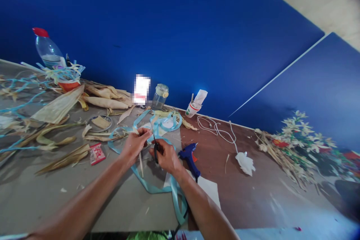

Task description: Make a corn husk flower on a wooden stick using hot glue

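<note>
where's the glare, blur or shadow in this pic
Head view: the white patch by the wall is blown out and pixelated; head view: the flowers smear toward the right edge, while the scissors look sharper; head view: pale sheen on the table at lower right; head view: soft shadow beside the left arm.

The scissor handles (pixel 156 151) look plastic, the ribbon (pixel 153 189) satiny, the husks (pixel 108 102) papery.

The left forearm (pixel 86 191) is bare as far as the view reaches, smooth in outline, tapering at its far end. The right forearm (pixel 201 202) is likewise bare and tapered. Left hand (pixel 134 144) and right hand (pixel 168 157) are bare too; finer detail is too small to tell.
</note>
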`<state>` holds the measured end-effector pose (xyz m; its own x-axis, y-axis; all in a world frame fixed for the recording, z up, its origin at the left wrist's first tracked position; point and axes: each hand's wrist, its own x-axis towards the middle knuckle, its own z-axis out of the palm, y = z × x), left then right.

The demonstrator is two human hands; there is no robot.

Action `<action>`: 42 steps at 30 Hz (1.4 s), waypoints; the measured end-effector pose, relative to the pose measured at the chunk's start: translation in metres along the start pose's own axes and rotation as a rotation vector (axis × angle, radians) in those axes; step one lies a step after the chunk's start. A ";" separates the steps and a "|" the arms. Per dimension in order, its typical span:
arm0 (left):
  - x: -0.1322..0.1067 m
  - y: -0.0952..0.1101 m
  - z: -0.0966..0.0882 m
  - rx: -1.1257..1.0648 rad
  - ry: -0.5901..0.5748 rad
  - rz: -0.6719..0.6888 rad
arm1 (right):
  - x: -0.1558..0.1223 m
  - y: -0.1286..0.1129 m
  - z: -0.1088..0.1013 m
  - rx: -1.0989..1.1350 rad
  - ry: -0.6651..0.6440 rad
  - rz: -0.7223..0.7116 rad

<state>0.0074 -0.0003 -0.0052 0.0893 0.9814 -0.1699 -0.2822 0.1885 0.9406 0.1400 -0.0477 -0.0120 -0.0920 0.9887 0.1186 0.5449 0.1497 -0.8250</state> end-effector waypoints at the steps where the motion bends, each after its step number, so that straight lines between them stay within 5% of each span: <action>1: 0.000 0.000 0.000 -0.005 -0.002 0.001 | 0.000 0.000 0.000 -0.003 -0.002 -0.003; 25: 0.002 -0.004 -0.003 -0.030 -0.010 0.014 | 0.000 0.008 0.003 0.276 -0.007 0.062; 31: 0.000 0.000 -0.001 -0.032 -0.001 0.028 | -0.003 0.002 0.001 0.132 -0.001 0.027; 36: -0.001 0.001 -0.001 -0.007 -0.019 0.014 | 0.003 0.007 0.003 0.265 0.086 0.053; 42: -0.001 -0.001 -0.002 0.321 -0.105 0.049 | 0.014 0.009 -0.003 0.637 0.313 0.074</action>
<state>0.0060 -0.0013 -0.0061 0.1855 0.9768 -0.1070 0.0251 0.1041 0.9942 0.1465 -0.0325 -0.0157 0.2222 0.9670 0.1243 -0.0610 0.1411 -0.9881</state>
